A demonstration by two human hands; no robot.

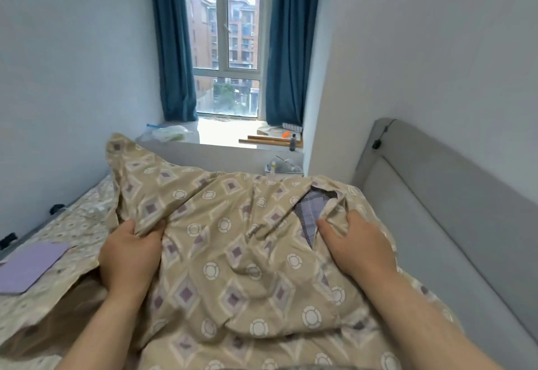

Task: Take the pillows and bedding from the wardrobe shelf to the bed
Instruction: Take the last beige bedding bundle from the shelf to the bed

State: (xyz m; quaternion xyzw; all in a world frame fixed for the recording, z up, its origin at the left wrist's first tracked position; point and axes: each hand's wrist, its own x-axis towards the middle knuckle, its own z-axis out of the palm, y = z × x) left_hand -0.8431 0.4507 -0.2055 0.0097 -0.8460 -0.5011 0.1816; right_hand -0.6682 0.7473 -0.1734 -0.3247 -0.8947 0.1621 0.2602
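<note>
A large pillow (233, 241) in a beige case with purple diamonds and white rings fills the middle of the view, over the bed (72, 224). My left hand (131, 256) grips a bunch of the case at its left side. My right hand (358, 241) holds the case at the right, beside a gap where the grey-purple striped inner pillow (311, 209) shows. The pillow's far left corner sticks up towards the window. The wardrobe is not in view.
A floral sheet covers the bed, with a flat lilac pad (29, 265) lying on it at the left. A grey padded headboard (454, 224) runs along the right. Beyond is a window ledge (221, 134) with a plastic bag, wooden sticks and small bottles, flanked by blue curtains.
</note>
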